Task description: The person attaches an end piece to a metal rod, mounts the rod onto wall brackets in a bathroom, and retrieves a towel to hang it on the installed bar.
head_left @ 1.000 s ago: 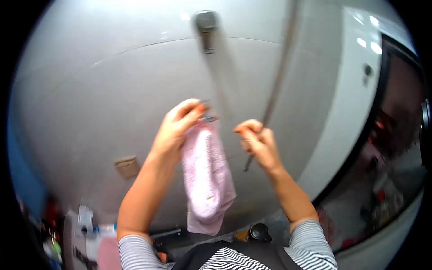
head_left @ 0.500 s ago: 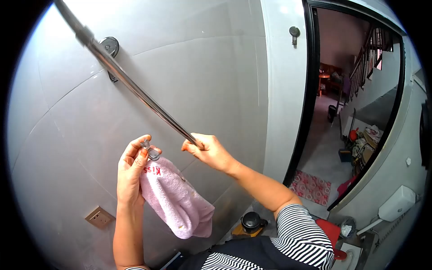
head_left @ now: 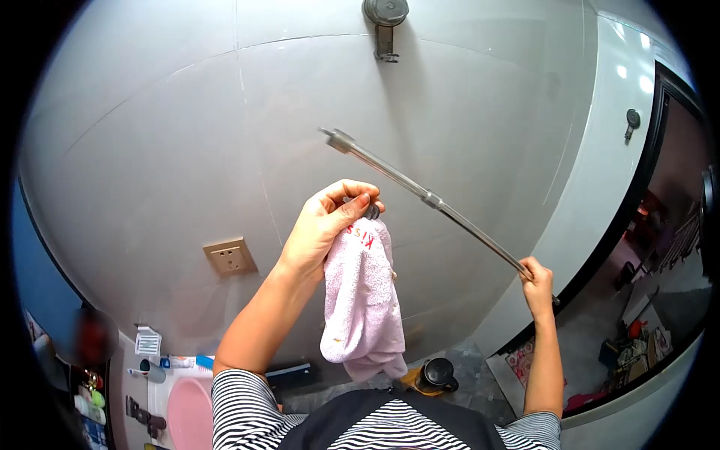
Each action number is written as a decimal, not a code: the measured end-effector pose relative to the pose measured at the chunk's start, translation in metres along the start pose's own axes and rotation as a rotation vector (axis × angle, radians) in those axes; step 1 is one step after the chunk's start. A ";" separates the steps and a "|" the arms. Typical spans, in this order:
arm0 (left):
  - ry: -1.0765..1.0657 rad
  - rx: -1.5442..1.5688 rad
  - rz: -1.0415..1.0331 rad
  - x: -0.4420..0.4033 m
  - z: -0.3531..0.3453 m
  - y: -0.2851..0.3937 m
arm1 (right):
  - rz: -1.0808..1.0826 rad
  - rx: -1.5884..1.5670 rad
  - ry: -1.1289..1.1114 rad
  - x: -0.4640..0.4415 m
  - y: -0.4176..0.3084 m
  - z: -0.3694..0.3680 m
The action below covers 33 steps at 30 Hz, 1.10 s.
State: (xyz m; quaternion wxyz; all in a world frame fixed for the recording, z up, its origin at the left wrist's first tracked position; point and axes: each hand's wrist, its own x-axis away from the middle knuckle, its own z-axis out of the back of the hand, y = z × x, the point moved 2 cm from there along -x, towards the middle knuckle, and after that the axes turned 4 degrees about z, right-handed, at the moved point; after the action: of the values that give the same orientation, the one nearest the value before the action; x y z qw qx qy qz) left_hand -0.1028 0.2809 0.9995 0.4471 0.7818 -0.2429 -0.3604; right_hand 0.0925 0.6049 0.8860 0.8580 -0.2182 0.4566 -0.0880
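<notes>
My left hand (head_left: 337,217) pinches a small grey clip (head_left: 371,210) at the top of a pink towel (head_left: 363,300), which hangs down below it and shows red letters near its upper edge. Out to the right, my right hand (head_left: 537,281) is closed round the lower end of a metal pole (head_left: 465,222). The pole slants up to the left, and its far tip is in front of the grey wall, above and close to my left hand.
A dark hook (head_left: 386,22) is on the wall (head_left: 172,150), with a socket (head_left: 229,257) lower left. A pink basin (head_left: 190,412) stands at the bottom left. A dark pot (head_left: 436,373) sits low in the middle. A black-framed doorway (head_left: 637,217) is at the right.
The view has swung back left. My right hand has moved away from my left, down to the right, and the pole's far end has come lower. The towel remains in my left hand.
</notes>
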 end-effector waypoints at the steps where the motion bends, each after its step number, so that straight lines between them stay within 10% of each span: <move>1: 0.016 -0.019 -0.010 0.001 0.002 0.000 | -0.007 0.057 0.002 0.002 0.002 0.005; 33: 0.492 -0.176 -0.261 0.028 0.066 -0.042 | 0.316 0.494 0.094 -0.029 0.052 0.008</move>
State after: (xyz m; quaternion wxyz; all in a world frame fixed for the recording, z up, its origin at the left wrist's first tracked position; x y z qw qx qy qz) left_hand -0.1348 0.2463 0.9309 0.5084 0.8286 0.0078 -0.2344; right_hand 0.0800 0.6636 0.8872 0.8660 0.0755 0.4890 -0.0718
